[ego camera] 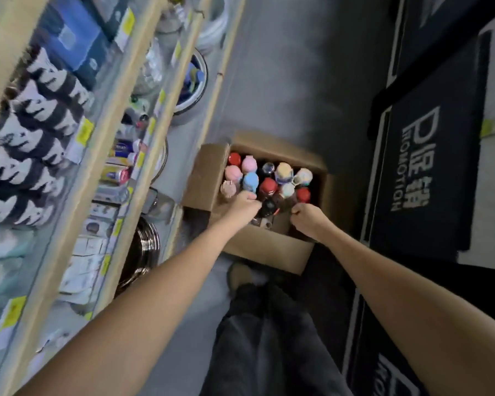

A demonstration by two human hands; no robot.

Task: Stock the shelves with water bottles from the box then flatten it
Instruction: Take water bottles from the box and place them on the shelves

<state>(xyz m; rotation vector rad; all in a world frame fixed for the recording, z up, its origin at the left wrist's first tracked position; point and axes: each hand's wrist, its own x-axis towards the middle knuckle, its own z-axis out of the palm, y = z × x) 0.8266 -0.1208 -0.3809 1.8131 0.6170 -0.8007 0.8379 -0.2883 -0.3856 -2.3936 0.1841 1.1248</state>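
- Left hand (245, 202) is down in the box with its fingers curled, right beside a blue-capped bottle (251, 180) and a black-capped bottle (267, 207); I cannot tell whether it actually has hold of either
- Right hand (306, 215) is at the near right corner of the load, bunched like a fist over the bottle tops; what it grips, if anything, is hidden under the knuckles
- Water bottles (269, 181) stand upright and packed close together, caps up in pink, red, blue, cream and black, and they fill most of the box
- Cardboard box (269, 250) sits on the grey floor (283, 81) with its flaps folded open, just beside the foot of the shelves (126, 195)
- Those shelves run up the left side, already crowded with packaged goods and yellow price tags; steel pots (143, 252) sit low down near the box
- Across the aisle lies a dark promotion mat (423, 178), and one shoe (240, 277) shows just below the box
- Progress, as I judge it: very early, with the box nearly full, no bottle lifted clear yet, and the flattening a long way off
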